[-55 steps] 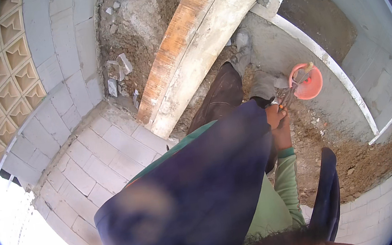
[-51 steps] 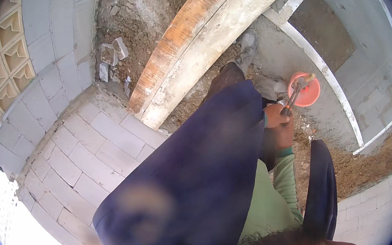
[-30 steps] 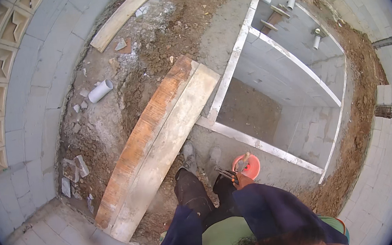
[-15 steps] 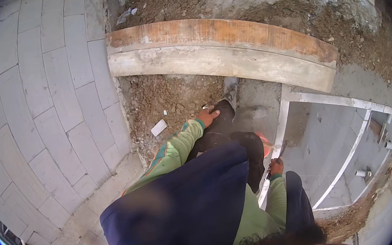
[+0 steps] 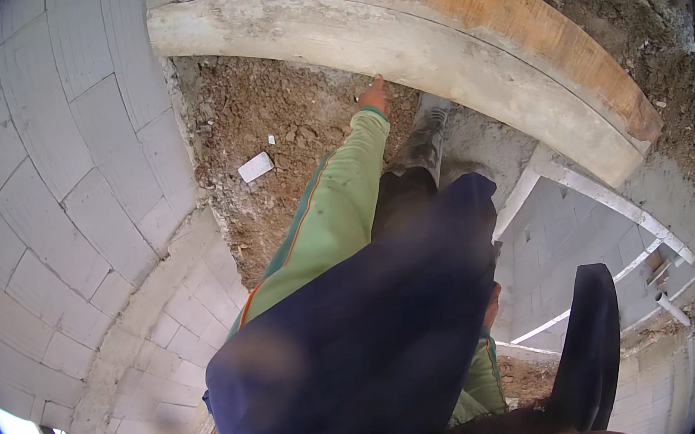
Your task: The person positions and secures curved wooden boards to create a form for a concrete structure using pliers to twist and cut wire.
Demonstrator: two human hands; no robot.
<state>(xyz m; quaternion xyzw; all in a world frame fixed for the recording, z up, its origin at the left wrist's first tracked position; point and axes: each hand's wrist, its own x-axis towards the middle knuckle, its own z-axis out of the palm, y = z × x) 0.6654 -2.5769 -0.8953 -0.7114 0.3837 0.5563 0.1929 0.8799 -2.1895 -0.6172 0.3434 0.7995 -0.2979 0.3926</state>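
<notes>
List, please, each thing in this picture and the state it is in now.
Left hand: stretched out, fingertips at the plank's edge, holding nothing.
Right hand: mostly hidden, grip unclear.
Plank: lying flat on the soil.
White scrap: loose on the soil.
Pit: open, block-lined.

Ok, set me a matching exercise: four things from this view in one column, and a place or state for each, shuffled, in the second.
Things:
1. left hand
2. white scrap
3. long plank
4. dark boot

Places or states:
A. lies alone on the loose dirt, left of the green sleeve
B. stands on the grey concrete beside the pit
C. reaches out to the plank's near edge
D. spans the top of the view, orange along its far side

Pairs: 1-C, 2-A, 3-D, 4-B
</notes>
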